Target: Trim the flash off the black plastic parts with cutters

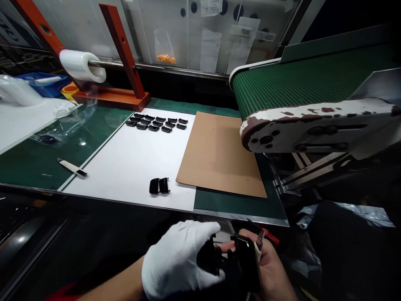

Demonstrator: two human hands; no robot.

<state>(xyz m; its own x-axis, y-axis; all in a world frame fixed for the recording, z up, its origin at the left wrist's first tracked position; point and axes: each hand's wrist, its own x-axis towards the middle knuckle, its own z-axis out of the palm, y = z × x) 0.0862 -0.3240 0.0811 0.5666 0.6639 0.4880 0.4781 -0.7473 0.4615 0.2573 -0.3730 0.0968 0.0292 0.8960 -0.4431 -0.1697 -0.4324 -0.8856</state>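
Observation:
At the table's front edge, my left hand (177,259), in a white glove, curls around a small black plastic part (207,255). Close beside it, my bare right hand (272,267) grips a glossy black plastic piece (247,261). A small pale and metallic object (258,248) shows at the right fingers; its kind is unclear. Behind that hand lies something with a red handle (271,237). Two glossy black pieces (159,186) lie side by side on the white sheet (134,163). Further back on it, several similar black pieces (153,128) sit in rows.
A brown cardboard sheet (219,159) lies right of the white sheet. A green conveyor belt (300,83) overhangs the table at right. A cutter knife (72,167) lies at left. A plastic film roll (82,66) hangs on an orange-red stand (138,96) behind.

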